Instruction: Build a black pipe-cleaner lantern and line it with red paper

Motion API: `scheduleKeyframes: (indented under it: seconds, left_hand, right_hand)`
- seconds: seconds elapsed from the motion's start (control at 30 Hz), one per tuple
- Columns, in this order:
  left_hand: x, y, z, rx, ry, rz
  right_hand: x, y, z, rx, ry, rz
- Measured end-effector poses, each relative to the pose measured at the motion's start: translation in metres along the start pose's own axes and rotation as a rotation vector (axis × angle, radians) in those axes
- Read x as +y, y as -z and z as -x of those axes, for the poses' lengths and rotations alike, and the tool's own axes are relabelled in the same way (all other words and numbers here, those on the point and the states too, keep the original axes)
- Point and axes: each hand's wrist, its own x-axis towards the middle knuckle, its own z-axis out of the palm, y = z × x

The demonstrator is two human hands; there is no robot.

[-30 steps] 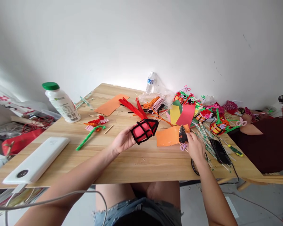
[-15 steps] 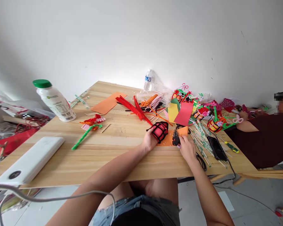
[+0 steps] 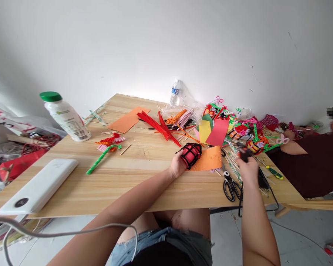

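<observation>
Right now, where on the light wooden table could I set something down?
Bare wood shows between the green fuzzy stem and the left hand, and along the front edge between the left forearm and the black-and-white-handled scissors. It's crowded around the right hand, with scattered thin sticks and colourful fuzzy flowers.

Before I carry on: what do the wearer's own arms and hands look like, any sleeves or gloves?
The left hand and right hand are bare, without gloves; no sleeves, watch or bracelet show. The right is blurred, so rings can't be judged. The person wears a black top and frayed blue denim shorts.
</observation>
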Motion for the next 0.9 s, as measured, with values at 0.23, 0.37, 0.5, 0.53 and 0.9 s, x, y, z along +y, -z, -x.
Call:
scheduleKeyframes:
  seconds: [0.23,0.37,0.5,0.53,0.9]
  left_hand:
    - [0.007,-0.009,0.006,-0.001,0.013,-0.047]
    - [0.029,-0.025,0.011,-0.004,0.009,-0.090]
    - [0.070,-0.045,0.026,-0.033,-0.050,-0.091]
    - [0.081,-0.049,0.031,-0.031,-0.070,-0.092]
    - [0.123,-0.015,0.058,0.098,-0.125,-0.210]
  right_hand:
    - [-0.035,0.069,-0.033,0.596,0.054,-0.676]
    - [-0.061,0.084,-0.007,0.322,0.172,-0.629]
    - [-0.089,0.067,0.025,-0.108,0.127,-0.621]
    - [-0.096,0.057,0.033,-0.245,0.090,-0.642]
    - [-0.145,-0.090,0.107,-1.066,-0.278,-0.995]
